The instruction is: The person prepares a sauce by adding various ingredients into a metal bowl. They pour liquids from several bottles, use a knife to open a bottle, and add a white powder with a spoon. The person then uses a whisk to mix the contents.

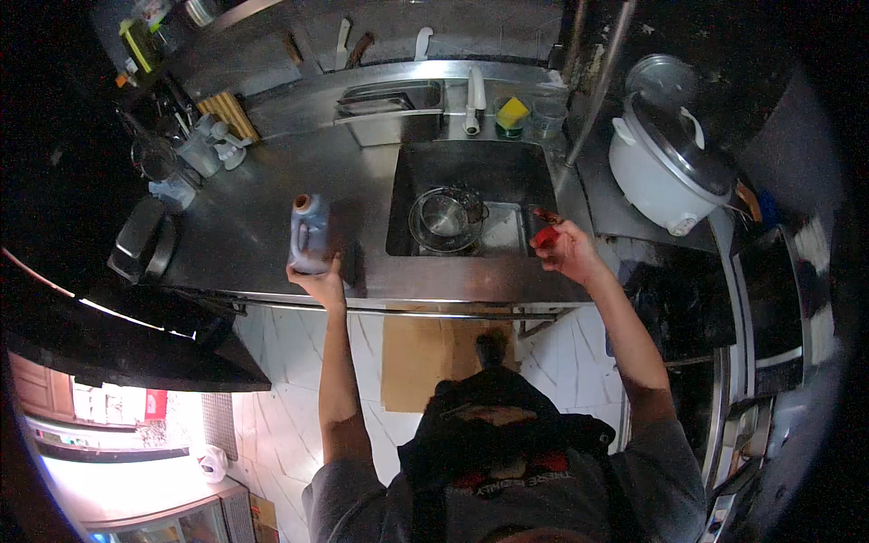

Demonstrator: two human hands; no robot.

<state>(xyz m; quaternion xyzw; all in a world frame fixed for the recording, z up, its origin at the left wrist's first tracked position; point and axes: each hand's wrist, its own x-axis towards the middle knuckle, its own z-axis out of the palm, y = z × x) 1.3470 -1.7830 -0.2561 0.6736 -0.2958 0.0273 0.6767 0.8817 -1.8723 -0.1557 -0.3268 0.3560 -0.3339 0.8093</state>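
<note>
My left hand (319, 282) supports a translucent plastic jug (316, 227) low on its body, above the steel counter. The jug has a moulded handle, and its uncapped mouth faces up. At the sink's right front corner, my right hand (570, 251) holds a small red object (546, 237), possibly a cap. A dark brown item (547, 216) shows at the same fingers; blur hides what it is. In the sink basin (434, 159) a round metal bowl (445, 216) sits left of a shallow rectangular tray (506, 227).
Behind the sink are a steel rectangular container (390, 125), a white faucet (474, 102) and a yellow sponge (513, 112) on a cup. A large white rice cooker (655, 170) stands right. Metal pans (139, 237) and a utensil holder (200, 153) occupy the counter's left side.
</note>
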